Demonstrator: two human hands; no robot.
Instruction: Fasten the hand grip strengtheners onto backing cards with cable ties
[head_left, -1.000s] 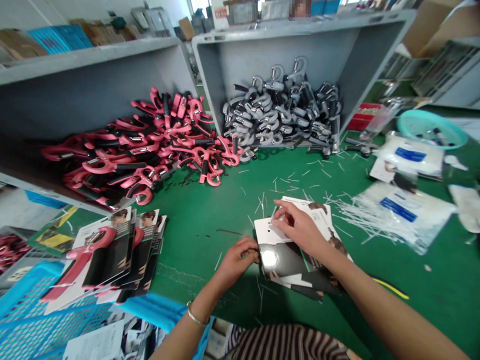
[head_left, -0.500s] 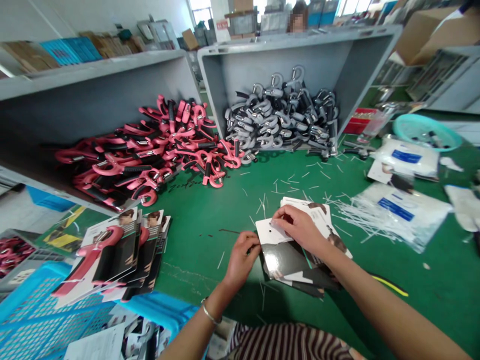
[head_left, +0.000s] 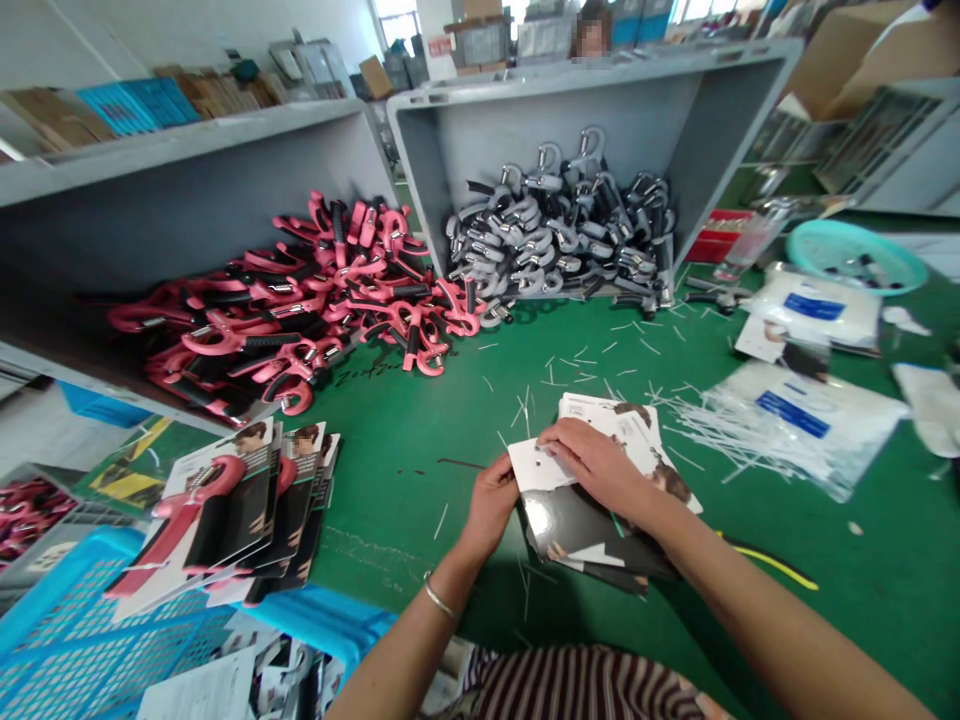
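A stack of printed cards, white at the top and black below, lies on the green table in front of me. My left hand pinches the left edge of the top card. Across the card's white upper part rests my right hand, its fingers bent together near the small hole; what lies under them is hidden. At the left, cards with pink hand grips attached are piled overlapping. Loose pink grips fill one grey bin, and grey grips fill the other.
White plastic ties lie scattered right of the cards, beside plastic bags. A yellow-handled tool is near my right forearm. A turquoise bowl stands back right. A blue crate is at lower left. Behind the bins, a person's head shows.
My left hand has risen slightly and its fingers have closed on the card's edge. My right hand has flattened somewhat over the top card, which has shifted slightly left.
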